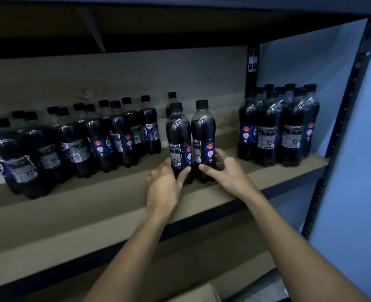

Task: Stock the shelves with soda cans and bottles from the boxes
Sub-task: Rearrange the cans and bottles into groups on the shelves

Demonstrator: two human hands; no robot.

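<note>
Your left hand (165,186): grip curled round the left bottle (178,138), low on the label. Right hand (225,173): grip wrapped on the right bottle (203,136). Both bottles are upright on the shelf (93,192), touching, between the loose rows (106,138) and the wrapped pack (278,127).

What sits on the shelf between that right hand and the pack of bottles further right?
Nothing; the head view shows only bare shelf board between right hand and pack.
</note>
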